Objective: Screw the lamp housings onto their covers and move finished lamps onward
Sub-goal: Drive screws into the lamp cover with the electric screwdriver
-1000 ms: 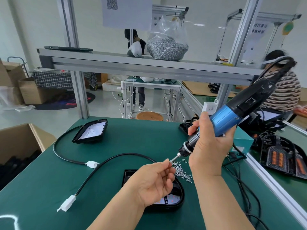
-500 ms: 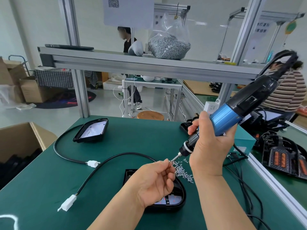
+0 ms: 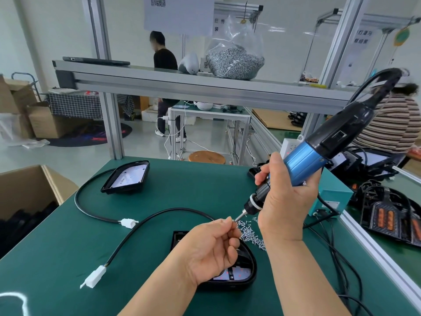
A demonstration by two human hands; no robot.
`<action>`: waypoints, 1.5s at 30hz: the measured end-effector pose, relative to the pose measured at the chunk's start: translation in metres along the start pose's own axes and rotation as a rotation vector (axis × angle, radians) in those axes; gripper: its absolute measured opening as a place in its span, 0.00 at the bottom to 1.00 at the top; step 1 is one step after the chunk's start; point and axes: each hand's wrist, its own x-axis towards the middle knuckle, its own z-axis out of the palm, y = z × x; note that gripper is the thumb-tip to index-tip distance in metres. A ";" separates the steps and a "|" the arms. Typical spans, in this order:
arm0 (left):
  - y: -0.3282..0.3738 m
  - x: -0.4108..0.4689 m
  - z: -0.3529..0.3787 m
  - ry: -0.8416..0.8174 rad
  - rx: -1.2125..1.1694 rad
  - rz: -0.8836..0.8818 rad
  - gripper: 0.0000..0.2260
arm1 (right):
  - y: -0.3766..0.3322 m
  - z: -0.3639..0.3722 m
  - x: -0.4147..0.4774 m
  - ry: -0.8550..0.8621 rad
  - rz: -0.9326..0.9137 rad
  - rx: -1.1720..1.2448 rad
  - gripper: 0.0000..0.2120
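Left hand (image 3: 211,249) above the lamp (image 3: 247,278), grip pinching a screw (image 3: 232,219) at the tip of the tilted screwdriver (image 3: 319,151); right hand (image 3: 284,201), grip wrapped round it.

A black lamp housing (image 3: 237,274) lies flat, open side up, close in front; a second housing (image 3: 126,179) lies farther back, left.

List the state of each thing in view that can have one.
Left hand, pinches a screw at the tip of the driver.
Right hand, grips the driver, bit tilted down.
Near lamp, lying flat, inside up.
Far lamp, lying flat, inside up, untouched.
Loose screws, scattered on the bench.
Box, open.
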 end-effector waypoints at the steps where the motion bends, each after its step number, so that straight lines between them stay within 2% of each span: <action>1: 0.000 0.000 0.000 -0.001 0.001 0.001 0.08 | 0.000 0.000 0.000 -0.002 0.001 0.004 0.30; 7: 0.002 0.001 -0.002 0.007 -0.011 0.003 0.08 | -0.002 0.001 0.001 0.000 -0.022 0.011 0.23; 12: 0.001 0.001 -0.002 0.001 -0.003 -0.004 0.07 | -0.003 0.004 0.000 0.010 -0.011 0.030 0.28; 22: -0.001 0.002 -0.004 -0.020 -0.011 0.003 0.08 | -0.001 0.004 -0.005 -0.041 -0.008 -0.008 0.17; 26: 0.001 0.003 -0.006 -0.010 0.008 0.034 0.09 | -0.003 0.005 -0.004 -0.028 -0.008 0.002 0.24; 29: 0.002 0.003 -0.008 -0.017 0.013 0.035 0.09 | -0.003 0.005 -0.001 -0.037 -0.026 -0.001 0.20; 33: 0.001 0.002 -0.006 -0.038 0.025 0.031 0.09 | -0.004 0.007 -0.001 -0.027 -0.011 0.009 0.25; 38: 0.001 0.001 -0.006 -0.044 0.037 0.041 0.09 | -0.003 0.006 -0.001 -0.033 -0.010 -0.019 0.15; 45: 0.002 0.003 -0.005 -0.104 0.003 0.099 0.07 | -0.005 0.006 -0.004 -0.064 -0.006 -0.035 0.15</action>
